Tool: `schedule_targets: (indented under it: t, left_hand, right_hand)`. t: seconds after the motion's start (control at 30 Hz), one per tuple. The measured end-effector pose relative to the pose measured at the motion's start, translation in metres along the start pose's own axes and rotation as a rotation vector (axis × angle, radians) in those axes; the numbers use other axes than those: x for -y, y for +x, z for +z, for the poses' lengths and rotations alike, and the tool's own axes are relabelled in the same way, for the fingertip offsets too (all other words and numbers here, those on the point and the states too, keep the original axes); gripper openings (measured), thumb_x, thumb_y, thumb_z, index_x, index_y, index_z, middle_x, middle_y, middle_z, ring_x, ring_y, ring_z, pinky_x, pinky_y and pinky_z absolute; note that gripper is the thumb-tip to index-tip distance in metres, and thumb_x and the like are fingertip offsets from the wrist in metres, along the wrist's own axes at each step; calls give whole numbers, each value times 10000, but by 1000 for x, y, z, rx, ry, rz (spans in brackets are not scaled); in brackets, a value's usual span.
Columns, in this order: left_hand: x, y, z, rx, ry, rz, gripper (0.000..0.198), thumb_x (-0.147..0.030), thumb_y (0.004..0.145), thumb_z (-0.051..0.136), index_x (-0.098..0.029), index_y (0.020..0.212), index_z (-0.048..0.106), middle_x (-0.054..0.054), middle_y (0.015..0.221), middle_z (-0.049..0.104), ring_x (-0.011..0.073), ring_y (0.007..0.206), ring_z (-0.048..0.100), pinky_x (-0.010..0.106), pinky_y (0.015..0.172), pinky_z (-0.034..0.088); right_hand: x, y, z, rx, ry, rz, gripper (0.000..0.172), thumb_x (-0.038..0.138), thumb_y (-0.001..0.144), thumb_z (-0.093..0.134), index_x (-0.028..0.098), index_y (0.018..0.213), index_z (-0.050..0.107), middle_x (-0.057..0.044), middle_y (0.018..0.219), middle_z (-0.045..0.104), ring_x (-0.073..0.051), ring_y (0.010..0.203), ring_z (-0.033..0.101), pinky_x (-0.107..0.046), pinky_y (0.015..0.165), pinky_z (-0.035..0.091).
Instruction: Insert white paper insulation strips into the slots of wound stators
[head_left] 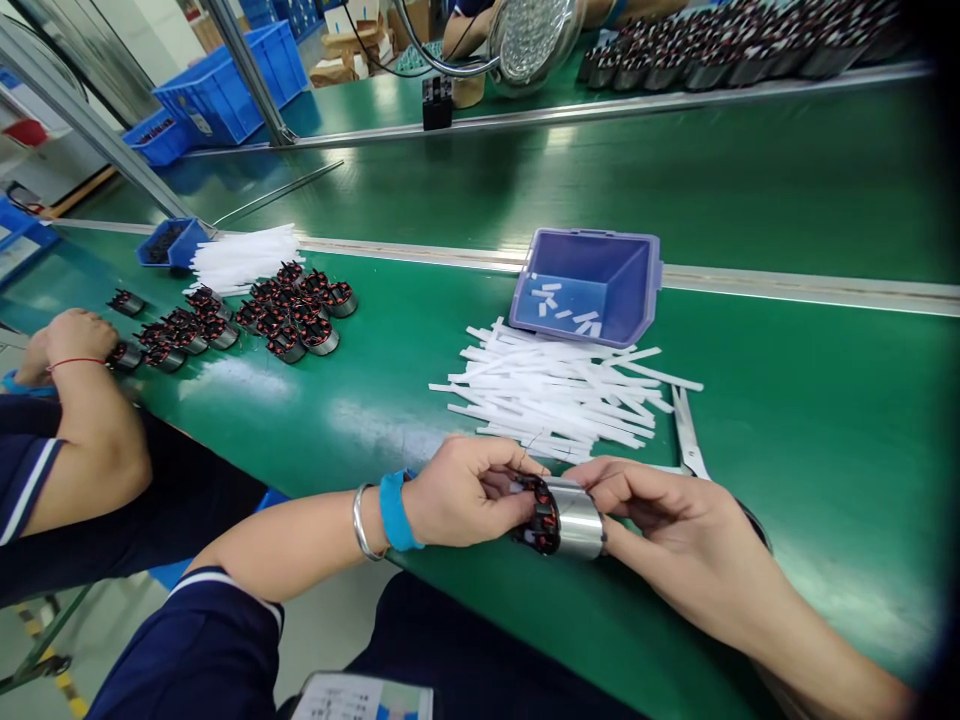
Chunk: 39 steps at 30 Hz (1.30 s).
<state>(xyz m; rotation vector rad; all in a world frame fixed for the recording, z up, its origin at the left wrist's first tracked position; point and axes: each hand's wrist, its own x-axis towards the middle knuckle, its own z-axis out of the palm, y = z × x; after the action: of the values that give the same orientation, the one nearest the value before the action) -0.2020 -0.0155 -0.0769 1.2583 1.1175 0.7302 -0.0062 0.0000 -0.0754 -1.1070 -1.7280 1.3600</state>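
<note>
Between my two hands, over the front edge of the green bench, is a motor stator [579, 520] with a silver shell and black-and-copper windings. Its wound end faces left. My left hand [476, 495] is closed on that end, thumb and fingers at the windings and thin wires. At the plain end, the fingers of my right hand [667, 520] grip the shell. A pile of white sleeve strips [559, 390] lies just beyond my hands. Scissors [688, 440] rest beside the pile, their handles partly hidden behind my right hand.
A blue-purple bin [626, 290] with short white pieces stands behind the strips. Several stators [289, 310] and more white strips [244, 258] lie left, near a co-worker's hands [75, 335]. Across the belt [420, 195] are a lamp [534, 40] and rows of stators [735, 50].
</note>
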Motion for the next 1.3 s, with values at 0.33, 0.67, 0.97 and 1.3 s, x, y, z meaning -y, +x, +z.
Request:
schedule_targets:
  t: [0.33,0.67,0.97,1.3]
  left_hand:
    - [-32,0,-36,23,-268,-39,948,-54,647,649,-203,1489,240,14,771,691,97,557,622,170,520,476]
    - [-32,11,-55,7,-410,-145,398,-108,552,796,-121,925,654,26,754,705,140,505,652,231,430,560]
    - [-30,13,-50,-36,-424,-157,409,-103,548,819,-132,905,620,35,755,729,180,530,692,195,401,539]
    - [-24,10,-45,35,-401,-109,408,-100,593,810,-140,981,687,61,862,735,190,585,703,268,467,597]
  right_hand:
    - [0,6,-32,28,-176,-94,203,394,788,693,213,878,672,-69,835,702,-181,730,666,-293,663,563]
    - [-17,9,-13,-100,-906,-422,196,306,946,471,181,974,618,-60,898,655,-135,670,626,-249,528,475]
    - [-26,15,3,-101,-997,-547,167,136,877,487,172,768,609,-58,854,628,-164,717,604,-282,591,465]
    - [-3,8,-19,-156,-359,-353,125,245,892,554,201,781,595,-54,824,649,-147,733,639,-259,640,513]
